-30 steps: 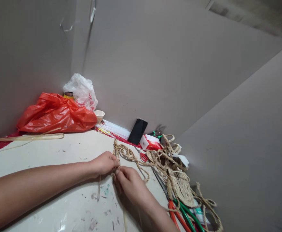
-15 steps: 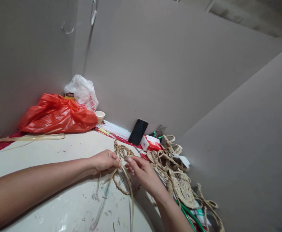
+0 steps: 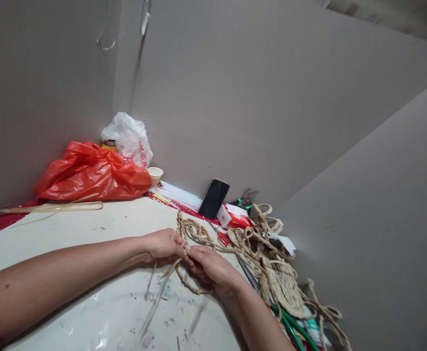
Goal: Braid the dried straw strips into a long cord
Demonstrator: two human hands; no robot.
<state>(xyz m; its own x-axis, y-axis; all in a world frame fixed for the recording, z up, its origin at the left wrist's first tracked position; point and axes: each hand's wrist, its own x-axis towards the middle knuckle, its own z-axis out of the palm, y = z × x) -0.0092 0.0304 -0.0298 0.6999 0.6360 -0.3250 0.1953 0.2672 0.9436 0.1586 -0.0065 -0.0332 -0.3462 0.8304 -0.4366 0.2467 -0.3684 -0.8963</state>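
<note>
Above the white tabletop (image 3: 100,292), my left hand (image 3: 165,244) is closed in a pinch on a twisted straw rope (image 3: 198,230). My right hand (image 3: 211,264) meets it fingertip to fingertip, closed on the fibre strands at the same spot. Part of the rope lies in curls just beyond my hands, and a loop of it hangs below my right hand. Pale loose strands (image 3: 161,288) trail down from under my left hand. The exact point gripped is mostly hidden by my fingers.
To the right lie a braided straw coil (image 3: 280,283), red-handled scissors (image 3: 223,238), a red-and-white box (image 3: 234,217) and green handles (image 3: 290,322). A phone (image 3: 214,199) leans at the wall. A red plastic bag (image 3: 92,173), a paper cup (image 3: 155,175) and straw strips (image 3: 67,207) sit at back left.
My right hand's fingers have closed onto the strands beside my left hand. The long strand that hung between my hands has been drawn under my right hand. The view has shifted slightly.
</note>
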